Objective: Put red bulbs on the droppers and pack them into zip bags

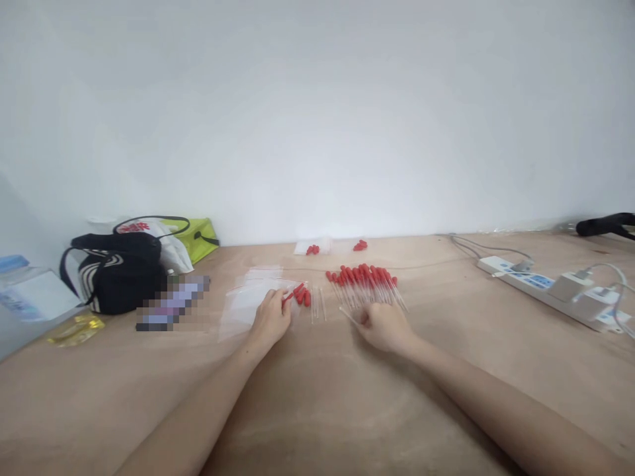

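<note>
Head view; red-lettered white bag [174,250]

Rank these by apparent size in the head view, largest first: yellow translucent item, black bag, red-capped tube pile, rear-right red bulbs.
1. Black bag
2. Red-capped tube pile
3. Yellow translucent item
4. Rear-right red bulbs

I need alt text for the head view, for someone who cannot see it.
A left hand holds a small red piece and a right hand a thin clear tube, over a wooden table. Nearby lie red-capped tubes, plastic bags and a power strip.
</note>
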`<state>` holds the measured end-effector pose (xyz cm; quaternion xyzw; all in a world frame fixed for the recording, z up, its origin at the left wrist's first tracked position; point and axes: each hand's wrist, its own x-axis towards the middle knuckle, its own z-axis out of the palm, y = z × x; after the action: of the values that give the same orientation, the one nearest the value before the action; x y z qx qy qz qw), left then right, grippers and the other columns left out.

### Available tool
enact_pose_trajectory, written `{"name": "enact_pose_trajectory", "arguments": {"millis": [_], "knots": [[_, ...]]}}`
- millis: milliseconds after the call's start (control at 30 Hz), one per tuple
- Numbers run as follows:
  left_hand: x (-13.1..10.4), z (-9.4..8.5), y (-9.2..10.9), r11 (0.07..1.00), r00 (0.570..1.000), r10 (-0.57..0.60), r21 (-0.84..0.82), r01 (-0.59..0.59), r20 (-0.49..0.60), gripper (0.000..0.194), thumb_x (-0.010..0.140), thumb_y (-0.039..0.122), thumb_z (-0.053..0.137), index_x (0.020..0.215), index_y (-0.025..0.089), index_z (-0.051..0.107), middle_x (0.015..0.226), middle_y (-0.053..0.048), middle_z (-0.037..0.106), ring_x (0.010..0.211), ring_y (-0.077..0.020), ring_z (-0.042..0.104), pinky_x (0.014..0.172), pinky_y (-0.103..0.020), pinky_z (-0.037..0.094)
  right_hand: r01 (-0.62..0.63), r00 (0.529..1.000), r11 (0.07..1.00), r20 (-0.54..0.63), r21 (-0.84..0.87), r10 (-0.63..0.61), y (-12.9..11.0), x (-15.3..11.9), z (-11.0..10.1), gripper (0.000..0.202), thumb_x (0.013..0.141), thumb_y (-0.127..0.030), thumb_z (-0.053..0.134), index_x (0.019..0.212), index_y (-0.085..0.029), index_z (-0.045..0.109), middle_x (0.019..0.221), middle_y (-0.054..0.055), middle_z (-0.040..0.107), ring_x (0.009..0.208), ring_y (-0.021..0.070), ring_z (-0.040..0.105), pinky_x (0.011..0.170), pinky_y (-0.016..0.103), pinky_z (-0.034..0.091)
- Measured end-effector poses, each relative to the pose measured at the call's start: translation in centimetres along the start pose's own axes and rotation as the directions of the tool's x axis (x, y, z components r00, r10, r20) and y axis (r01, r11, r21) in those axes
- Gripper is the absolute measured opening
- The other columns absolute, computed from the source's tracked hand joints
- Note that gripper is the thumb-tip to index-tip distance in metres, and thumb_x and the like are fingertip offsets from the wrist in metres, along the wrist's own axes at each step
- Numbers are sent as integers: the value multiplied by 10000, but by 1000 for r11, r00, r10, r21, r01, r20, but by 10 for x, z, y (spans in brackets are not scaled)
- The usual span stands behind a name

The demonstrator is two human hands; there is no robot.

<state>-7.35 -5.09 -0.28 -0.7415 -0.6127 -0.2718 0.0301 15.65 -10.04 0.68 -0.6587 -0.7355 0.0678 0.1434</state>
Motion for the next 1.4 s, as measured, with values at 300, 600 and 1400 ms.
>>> {"name": "enact_pose_trajectory", "arguments": {"millis": [300,600,1400], "knots": [[-34,9,46,885,934,348,-358,-299,81,95,784,187,476,835,170,554,806,-31,545,761,-163,534,687,-278,430,97,994,977,-76,193,-83,17,-6,21,142,747,-300,502,664,-190,537,727,31,614,709,164,538,620,262,335],[-32,13,45,891,928,357,-337,-303,110,101,794,268,493,785,177,536,730,-11,568,735,-173,511,680,-295,393,247,966,847,-191,471,-175,21,-5,30,76,813,-206,363,762,-189,417,685,16,556,607,136,502,586,243,352],[-33,14,44,888,926,359,-348,-300,118,140,822,283,459,838,181,552,755,-16,584,729,-162,519,674,-284,400,305,948,828,-230,470,-219,21,-7,33,75,812,-218,385,773,-195,444,687,4,568,613,128,509,600,242,350]]}}
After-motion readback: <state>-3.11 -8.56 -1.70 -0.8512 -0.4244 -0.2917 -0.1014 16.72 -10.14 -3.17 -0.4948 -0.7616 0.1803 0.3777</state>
